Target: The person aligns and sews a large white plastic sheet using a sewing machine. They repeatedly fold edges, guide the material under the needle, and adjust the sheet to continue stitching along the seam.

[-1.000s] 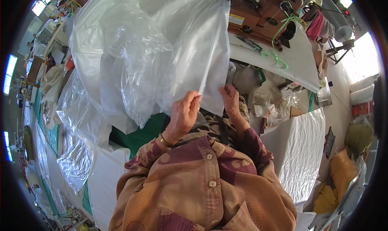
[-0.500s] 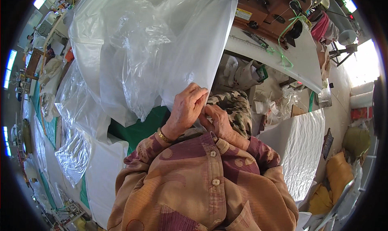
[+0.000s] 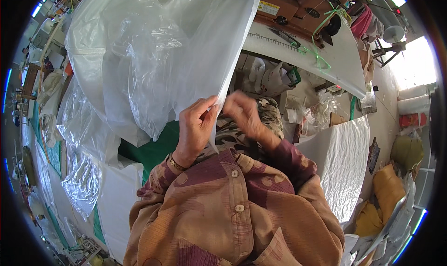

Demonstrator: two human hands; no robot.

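A large white plastic sheet [image 3: 205, 47], overlaid with clear crinkled film [image 3: 153, 56], spreads down from the sewing table toward my lap. My left hand [image 3: 195, 128], with a gold band at the wrist, pinches the sheet's right edge between thumb and fingers. Below the pinch a narrow white corner hangs toward my shirt. Close by on the right, my right hand [image 3: 244, 114] is smeared by motion, its fingers bent near that same edge. Whether it touches the sheet or holds anything cannot be made out.
A brown sewing machine [image 3: 298, 10] stands on the white table [image 3: 335, 63] at upper right, with green string [image 3: 319, 56] and dark snips [image 3: 285, 37] beside it. Green cloth [image 3: 149, 152] lies left of my lap. White sheeting [image 3: 340, 168] is at right, yellow-brown sacks [image 3: 389, 191] beyond.
My right hand has risen from beneath the left one to beside the sheet's edge. The left hand has shifted slightly left and down, still pinching. The whole view has also shifted a little.
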